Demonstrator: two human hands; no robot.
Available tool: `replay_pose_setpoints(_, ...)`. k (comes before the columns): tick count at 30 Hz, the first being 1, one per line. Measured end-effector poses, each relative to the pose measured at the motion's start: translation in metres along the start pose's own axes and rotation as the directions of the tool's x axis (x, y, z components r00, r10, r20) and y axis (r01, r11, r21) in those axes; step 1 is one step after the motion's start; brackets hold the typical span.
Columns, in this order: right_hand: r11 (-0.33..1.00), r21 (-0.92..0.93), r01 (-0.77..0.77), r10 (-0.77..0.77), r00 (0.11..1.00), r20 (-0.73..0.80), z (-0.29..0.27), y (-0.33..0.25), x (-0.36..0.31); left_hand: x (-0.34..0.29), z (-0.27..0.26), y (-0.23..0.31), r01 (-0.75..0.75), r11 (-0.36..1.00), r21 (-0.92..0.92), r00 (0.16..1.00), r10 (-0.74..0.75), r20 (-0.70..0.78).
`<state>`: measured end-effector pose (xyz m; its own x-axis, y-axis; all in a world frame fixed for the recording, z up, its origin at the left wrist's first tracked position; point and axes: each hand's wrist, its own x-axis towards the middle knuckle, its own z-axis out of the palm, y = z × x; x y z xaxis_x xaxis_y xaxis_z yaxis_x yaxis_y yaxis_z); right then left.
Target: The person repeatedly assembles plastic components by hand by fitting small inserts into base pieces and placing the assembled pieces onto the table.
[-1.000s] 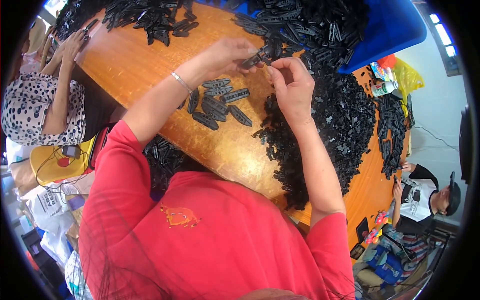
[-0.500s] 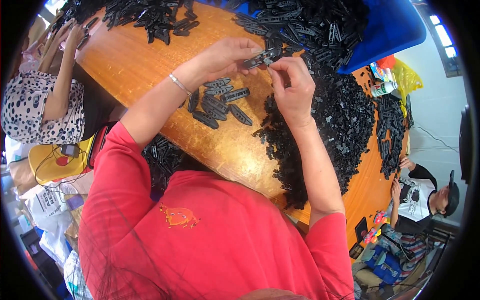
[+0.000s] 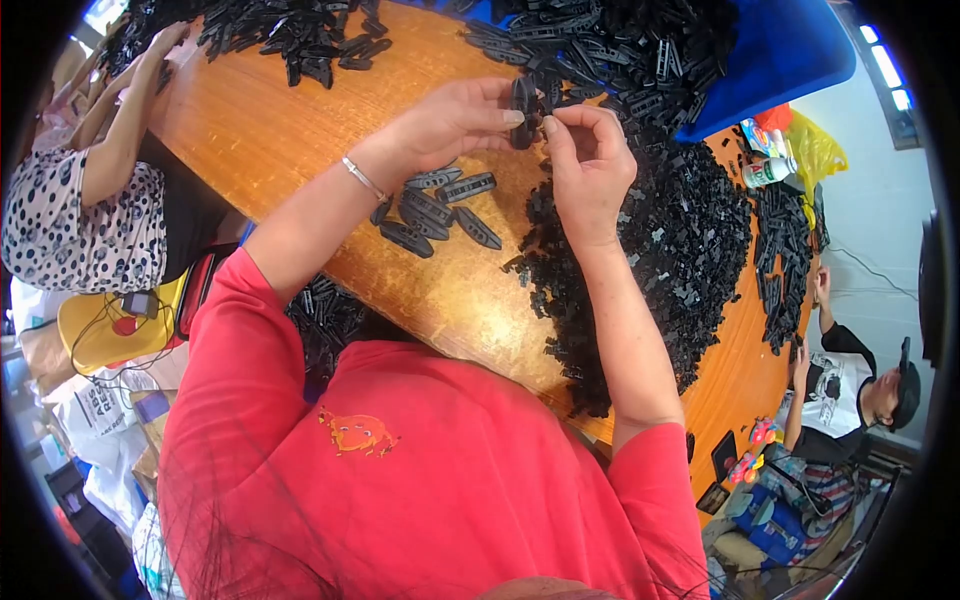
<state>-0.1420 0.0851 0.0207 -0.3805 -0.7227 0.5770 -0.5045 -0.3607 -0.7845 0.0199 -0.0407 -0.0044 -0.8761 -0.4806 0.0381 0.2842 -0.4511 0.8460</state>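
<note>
My left hand (image 3: 465, 120) holds a long black plastic piece (image 3: 523, 112) with pointed ends, turned on edge between thumb and fingers. Beside it my right hand (image 3: 592, 165) is closed in a pinch at the piece's right side. A small dark part seems to be at those fingertips, too small to make out. Below my left hand several similar long black pieces (image 3: 428, 212) lie loose on the wooden table (image 3: 440, 300). Under and around my right wrist spreads a large heap of small black plastic parts (image 3: 670, 260).
Long black pieces (image 3: 600, 60) heap up at the far side by a blue bin (image 3: 790, 70); another pile (image 3: 300, 40) lies far left. A white bottle (image 3: 765, 172) stands at right. One person (image 3: 90, 215) sits at left, another (image 3: 850, 385) at right.
The long piece in my left hand has turned from lying slantwise to standing on edge. My right fingers stay close to it. The person at right has shifted an arm.
</note>
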Motion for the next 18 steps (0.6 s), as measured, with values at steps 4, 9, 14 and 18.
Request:
replay_pose_setpoints(4,0.997,0.032,-0.077,0.076,0.996,0.037,0.004,0.006,-0.007,0.001,-0.001,-0.004,0.031,0.998,0.050,0.999,-0.029,-0.030)
replay_pose_setpoints(9,0.997,-0.022,-0.077,0.079,0.994,0.075,0.005,0.006,-0.010,0.001,0.000,-0.010,0.046,0.994,0.095,0.993,-0.035,-0.112)
replay_pose_setpoints(14,0.993,-0.044,-0.112,0.117,0.988,0.105,0.005,0.008,-0.011,-0.004,0.003,-0.009,0.022,0.987,0.160,0.995,-0.007,-0.095)
replay_pose_setpoints(18,0.962,-0.039,-0.271,0.273,0.951,0.144,0.010,0.013,-0.014,-0.005,0.016,-0.018,-0.183,0.897,0.403,0.960,0.250,-0.122)
